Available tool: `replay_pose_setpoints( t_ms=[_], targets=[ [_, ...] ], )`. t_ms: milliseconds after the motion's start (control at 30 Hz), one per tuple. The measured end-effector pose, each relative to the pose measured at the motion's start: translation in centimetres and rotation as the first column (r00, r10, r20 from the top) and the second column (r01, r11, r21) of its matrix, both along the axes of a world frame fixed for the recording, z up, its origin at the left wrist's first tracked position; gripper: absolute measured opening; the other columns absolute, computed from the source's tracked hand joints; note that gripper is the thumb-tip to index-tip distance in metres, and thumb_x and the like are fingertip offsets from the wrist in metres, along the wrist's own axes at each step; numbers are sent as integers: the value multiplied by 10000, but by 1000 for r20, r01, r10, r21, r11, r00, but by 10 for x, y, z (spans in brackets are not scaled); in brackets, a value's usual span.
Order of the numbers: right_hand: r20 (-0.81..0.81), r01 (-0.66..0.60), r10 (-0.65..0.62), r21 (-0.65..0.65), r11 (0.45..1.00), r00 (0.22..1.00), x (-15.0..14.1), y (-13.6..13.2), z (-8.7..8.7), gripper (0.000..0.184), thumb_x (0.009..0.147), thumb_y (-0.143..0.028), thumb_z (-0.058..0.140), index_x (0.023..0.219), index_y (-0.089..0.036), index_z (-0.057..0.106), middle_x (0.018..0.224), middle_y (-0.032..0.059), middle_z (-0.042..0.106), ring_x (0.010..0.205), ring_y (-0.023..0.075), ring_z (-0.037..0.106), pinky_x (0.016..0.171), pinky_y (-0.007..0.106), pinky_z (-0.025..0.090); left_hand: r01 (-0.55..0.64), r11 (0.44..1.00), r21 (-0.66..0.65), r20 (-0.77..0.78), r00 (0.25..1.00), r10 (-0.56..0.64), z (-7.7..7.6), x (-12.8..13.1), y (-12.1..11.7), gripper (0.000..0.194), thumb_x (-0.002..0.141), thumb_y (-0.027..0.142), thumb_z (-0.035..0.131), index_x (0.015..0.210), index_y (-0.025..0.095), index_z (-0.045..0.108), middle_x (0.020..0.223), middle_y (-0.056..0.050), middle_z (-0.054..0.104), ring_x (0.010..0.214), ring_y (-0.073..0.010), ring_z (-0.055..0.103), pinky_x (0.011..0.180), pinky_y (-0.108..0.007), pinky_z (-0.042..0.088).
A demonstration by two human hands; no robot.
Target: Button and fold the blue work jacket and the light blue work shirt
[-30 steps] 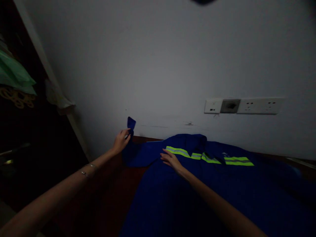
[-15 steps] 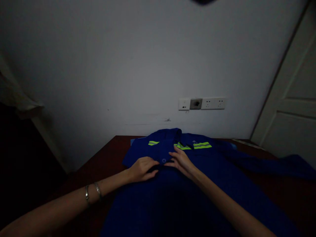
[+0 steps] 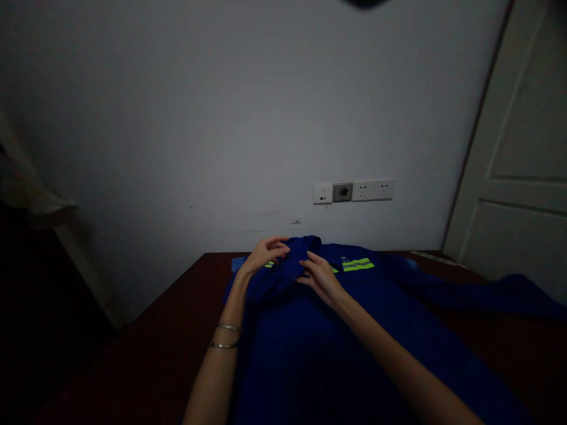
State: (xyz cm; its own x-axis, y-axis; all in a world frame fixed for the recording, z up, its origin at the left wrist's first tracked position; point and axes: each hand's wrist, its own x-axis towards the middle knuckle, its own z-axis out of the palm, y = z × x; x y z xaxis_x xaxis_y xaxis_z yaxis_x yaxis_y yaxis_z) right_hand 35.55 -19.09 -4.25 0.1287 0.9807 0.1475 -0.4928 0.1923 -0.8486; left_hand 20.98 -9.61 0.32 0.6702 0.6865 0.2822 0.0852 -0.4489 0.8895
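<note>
A blue work jacket (image 3: pixel 363 319) with yellow-green reflective strips lies spread out in front of me. My left hand (image 3: pixel 266 255) is over the upper part of the jacket's left front panel, near the collar. Its fingers are curved and apart, with no fabric visibly gripped. My right hand (image 3: pixel 321 277) is at the panel's inner edge, thumb and fingers around the cloth. The panel is raised and bent between the two hands. Part of the left reflective strip (image 3: pixel 269 264) shows behind my left hand. Two metal bangles (image 3: pixel 227 335) circle my left forearm.
The jacket rests on a dark reddish table (image 3: pixel 177 307) against a pale wall (image 3: pixel 199 118). Sockets and switches (image 3: pixel 354 190) are set in the wall. One sleeve (image 3: pixel 500 298) stretches right, toward a white door (image 3: pixel 522 224). A pale cloth (image 3: pixel 35 192) hangs at left.
My left hand has left the panel's lower edge and moved up and away toward the collar. The panel's lower left corner has folded in. My right hand has stayed nearly in place.
</note>
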Motion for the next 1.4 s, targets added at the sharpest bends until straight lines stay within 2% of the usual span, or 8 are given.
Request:
replay_pose_setpoints(
  t_ms=[267, 400, 600, 700, 900, 1133, 1300, 1400],
  targets=[
    [-25, 18, -18, -11, 1000, 1000, 15, 11, 1, 248, 662, -256, 661, 884, -194, 570, 716, -19, 625, 590, 119, 595, 577, 288, 532, -36, 984, 173, 31, 999, 31, -21, 33, 7, 374, 662, 298, 681, 993, 130, 645, 798, -22, 623, 718, -125, 559, 657, -235, 436],
    [289, 43, -40, -3, 999, 956, 31, 14, 3, 233, 748, -395, 576, 856, -190, 600, 670, -6, 607, 586, 139, 584, 563, 298, 514, -124, 972, 201, 54, 992, 116, -22, 37, 9, 272, 673, 307, 672, 871, 121, 677, 813, -55, 670, 761, -163, 594, 725, -273, 448],
    [781, 95, -531, 532, 841, 330, 56, -13, 28, 202, 796, -350, 554, 881, -205, 666, 865, 54, 635, 782, 173, 578, 725, 301, 457, -276, 931, 240, 122, 960, 253, -24, 35, 7, 278, 698, 351, 650, 883, 150, 697, 896, -68, 691, 836, -197, 615, 778, -307, 462],
    [841, -142, -509, 535, 833, 182, 59, -27, 39, 193, 828, -252, 507, 944, -228, 659, 978, 45, 604, 836, 151, 572, 763, 284, 441, -271, 922, 278, 144, 960, 239, -25, 34, 6, 255, 722, 359, 626, 858, 160, 709, 867, -60, 693, 822, -195, 616, 763, -298, 467],
    [878, -190, -479, 472, 861, 8, 53, -27, 37, 229, 839, -242, 511, 1049, -239, 602, 1033, 36, 562, 869, 142, 561, 757, 269, 429, -244, 945, 218, 136, 966, 218, -28, 33, 2, 318, 752, 425, 581, 857, 151, 705, 733, -29, 661, 527, -116, 547, 471, -213, 420],
    [895, -192, -446, 433, 881, -28, 57, -25, 36, 70, 837, -210, 519, 866, -207, 582, 914, 18, 560, 785, 127, 546, 701, 246, 416, -265, 952, 150, 101, 962, 252, -25, 32, 5, 337, 762, 400, 568, 922, 127, 682, 656, -15, 624, 401, -86, 460, 397, -215, 381],
    [905, -232, -416, 425, 875, 92, 63, -25, 40, 81, 853, -209, 496, 845, -203, 576, 933, 23, 554, 831, 131, 538, 762, 261, 417, -295, 812, 503, 172, 955, 240, -13, 30, -16, 251, 745, 240, 597, 981, 188, 665, 874, -55, 636, 747, -162, 576, 675, -282, 476],
    [894, -234, -421, 446, 864, 151, 64, -25, 40, 95, 856, -234, 493, 837, -204, 582, 950, 31, 537, 862, 139, 530, 787, 276, 417, -96, 793, 601, 73, 995, 65, -7, 31, -32, 204, 777, 179, 546, 930, 227, 673, 924, -47, 643, 887, -179, 572, 822, -319, 450]
  ],
)
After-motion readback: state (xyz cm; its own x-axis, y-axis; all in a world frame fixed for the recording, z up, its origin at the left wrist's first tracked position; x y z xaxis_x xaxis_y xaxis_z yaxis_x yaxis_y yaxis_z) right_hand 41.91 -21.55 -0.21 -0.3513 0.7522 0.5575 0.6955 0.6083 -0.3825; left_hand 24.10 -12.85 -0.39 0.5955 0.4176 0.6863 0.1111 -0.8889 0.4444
